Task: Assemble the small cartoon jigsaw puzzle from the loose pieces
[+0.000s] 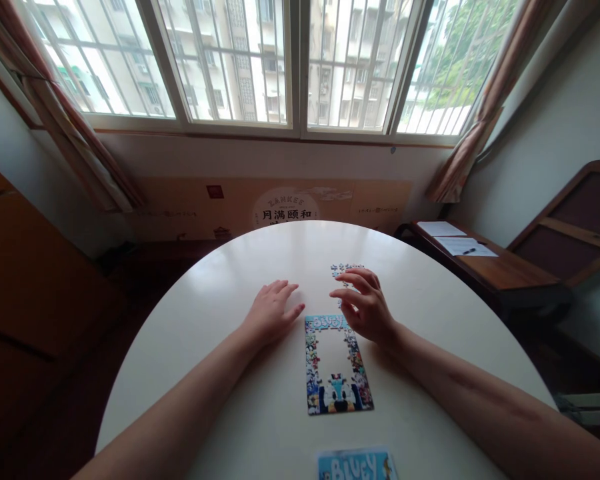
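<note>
white table [185, 300], left hand [274, 312] spread palm-down, empty, right hand [369, 305] half-curled beside puzzle pieces [334, 267], its hold unclear

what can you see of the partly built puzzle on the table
The puzzle is a thin, cardboard-looking upright rectangle lying flat on the white table. "BLUEY" lettering runs across its blue top; crowded multicolored patterns line both sides, and a blue-and-dark cartoon face fills the bottom. The middle is unfilled and pale, with jagged inner edges. The right hand overlaps its upper right corner in view; whether it touches is unclear.
</note>
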`<state>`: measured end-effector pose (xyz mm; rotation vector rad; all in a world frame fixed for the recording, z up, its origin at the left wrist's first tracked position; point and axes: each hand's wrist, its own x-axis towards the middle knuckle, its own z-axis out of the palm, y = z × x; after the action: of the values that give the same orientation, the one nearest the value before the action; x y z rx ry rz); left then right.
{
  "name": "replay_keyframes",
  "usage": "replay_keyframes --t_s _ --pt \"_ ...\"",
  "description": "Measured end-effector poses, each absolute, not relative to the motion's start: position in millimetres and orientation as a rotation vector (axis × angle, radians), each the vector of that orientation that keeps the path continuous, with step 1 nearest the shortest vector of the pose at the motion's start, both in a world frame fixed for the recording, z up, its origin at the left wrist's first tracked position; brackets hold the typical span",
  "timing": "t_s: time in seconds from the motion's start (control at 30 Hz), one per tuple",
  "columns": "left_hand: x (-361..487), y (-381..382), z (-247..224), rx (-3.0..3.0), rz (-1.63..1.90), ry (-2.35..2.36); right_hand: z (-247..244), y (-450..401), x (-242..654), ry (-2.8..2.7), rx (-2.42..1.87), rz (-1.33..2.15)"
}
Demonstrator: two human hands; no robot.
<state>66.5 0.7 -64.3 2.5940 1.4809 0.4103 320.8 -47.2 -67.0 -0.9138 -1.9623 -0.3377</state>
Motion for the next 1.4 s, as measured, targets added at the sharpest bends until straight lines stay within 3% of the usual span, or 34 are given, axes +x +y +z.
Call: replay_keyframes --t_s 0.7,1.4 --pt "84 0 -63 2.635 0.386 1.672 -79 -63 335 -1.884 -1.088 -0.195" --pt "107 -19 -61 2.623 0.161 1.565 -66 -71 345 -2.411 -1.13 -0.059"
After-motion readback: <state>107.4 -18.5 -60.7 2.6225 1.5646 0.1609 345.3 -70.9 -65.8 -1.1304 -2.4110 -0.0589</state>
